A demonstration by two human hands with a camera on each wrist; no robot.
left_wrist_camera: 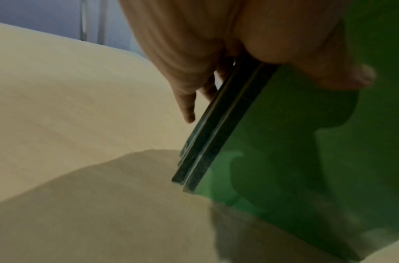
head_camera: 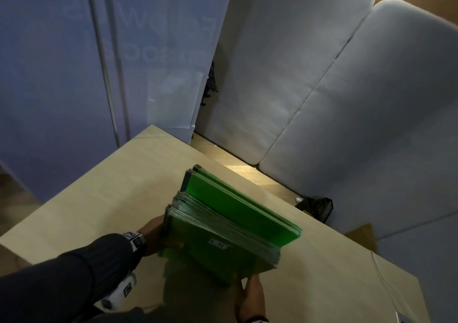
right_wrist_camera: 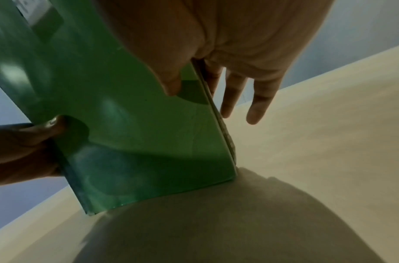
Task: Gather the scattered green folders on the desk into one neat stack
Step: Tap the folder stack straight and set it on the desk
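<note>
Green folders stood on edge in a bundle on the pale wooden desk, and we held them between both hands. From the head view, our left hand clasped the bundle's left end, its dark sleeve running back toward us, while our right hand gripped the near right corner from below. The folders fanned apart slightly at their upper edges, the brightest one lying farthest from our hands. A small white label showed on one folder near our left hand. Beyond the desk, past our right hand, lay white cushions and a black basket.

From the left wrist view, our left thumb pressed the green face of the folders while the fingers reached down behind them, so the hand pinched the bundle. Its dark lower corner sat just above or on the desk; we could not tell which.

From the right wrist view, our right thumb lay on the folders' face and the fingers extended straight behind the edge, clamping the bundle between them. Our left hand's thumb gripped the opposite edge. The bundle tilted, its bottom corner near the desk.
</note>
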